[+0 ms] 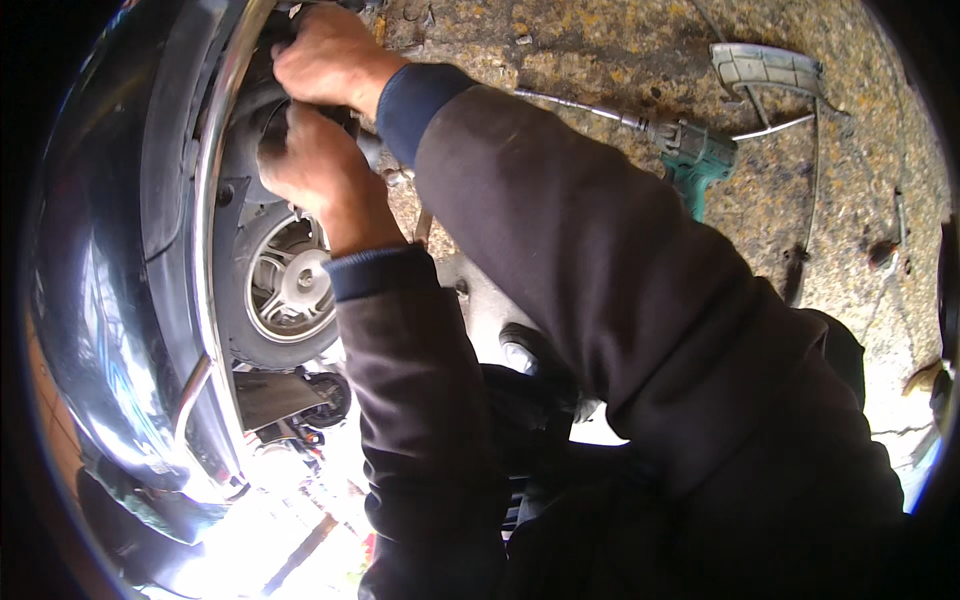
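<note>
Both my hands work close together at the dark underside of a glossy black vehicle body [110, 230], beside its chrome trim strip [207, 190]. Uppermost is my right hand [335, 55], its fingers curled in against dark parts at the body's edge. Just below it, my left hand [318, 170] is closed with the thumb raised. Whatever either hand grips is hidden by the fingers and shadow. Beneath my left hand is a small wheel [295, 280] with a black tyre and a pale spoked rim.
A green cordless power driver [695, 155] with a long extension bar [580, 105] lies on the stained rough ground [600, 40]. Behind it rests a grey ribbed curved piece [768, 68]. A dark shoe [520, 345] shows between my arms. Glare washes out the lower left.
</note>
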A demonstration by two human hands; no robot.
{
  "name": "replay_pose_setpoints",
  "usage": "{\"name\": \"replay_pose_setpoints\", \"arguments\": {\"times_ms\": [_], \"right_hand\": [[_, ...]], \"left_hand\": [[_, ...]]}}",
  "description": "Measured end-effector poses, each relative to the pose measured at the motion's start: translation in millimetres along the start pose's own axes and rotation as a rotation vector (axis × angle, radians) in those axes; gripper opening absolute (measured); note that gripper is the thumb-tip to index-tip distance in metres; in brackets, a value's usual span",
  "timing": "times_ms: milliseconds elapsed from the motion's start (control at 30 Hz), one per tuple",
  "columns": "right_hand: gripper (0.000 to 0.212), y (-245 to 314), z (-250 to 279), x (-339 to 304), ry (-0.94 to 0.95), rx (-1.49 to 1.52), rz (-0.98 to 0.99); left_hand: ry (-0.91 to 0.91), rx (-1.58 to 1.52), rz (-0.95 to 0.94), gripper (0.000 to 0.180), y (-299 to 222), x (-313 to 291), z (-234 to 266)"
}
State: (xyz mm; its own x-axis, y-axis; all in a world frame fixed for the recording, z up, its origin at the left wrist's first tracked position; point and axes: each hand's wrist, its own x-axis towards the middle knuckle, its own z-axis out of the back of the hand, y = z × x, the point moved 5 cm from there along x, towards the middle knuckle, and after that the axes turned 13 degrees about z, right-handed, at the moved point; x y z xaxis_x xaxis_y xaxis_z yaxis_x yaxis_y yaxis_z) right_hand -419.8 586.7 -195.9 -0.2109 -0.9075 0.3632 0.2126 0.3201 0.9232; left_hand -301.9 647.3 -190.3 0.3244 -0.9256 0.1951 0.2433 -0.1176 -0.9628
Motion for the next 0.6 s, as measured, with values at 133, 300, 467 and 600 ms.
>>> {"name": "replay_pose_setpoints", "arguments": {"times_ms": [133, 300, 467, 600], "right_hand": [[0.025, 3, 4, -42, 0.003, 0.207, -0.224], [0.023, 14, 12, -40, -0.034, 0.209, -0.084], [0.02, 16, -5, -22, -0.101, 0.299, -0.019], [0.018, 23, -16, -18, -0.286, 0.305, -0.048]], "left_hand": [[-0.191, 0.785, -0.125, 0.036, -32, -38, 10], [-0.007, 1.191, -0.193, 0.036, -40, -39, 4], [0.163, 1.219, -0.247, 0.032, -46, -37, 20], [0.291, 1.314, -0.318, 0.029, -56, -32, 44]]}}
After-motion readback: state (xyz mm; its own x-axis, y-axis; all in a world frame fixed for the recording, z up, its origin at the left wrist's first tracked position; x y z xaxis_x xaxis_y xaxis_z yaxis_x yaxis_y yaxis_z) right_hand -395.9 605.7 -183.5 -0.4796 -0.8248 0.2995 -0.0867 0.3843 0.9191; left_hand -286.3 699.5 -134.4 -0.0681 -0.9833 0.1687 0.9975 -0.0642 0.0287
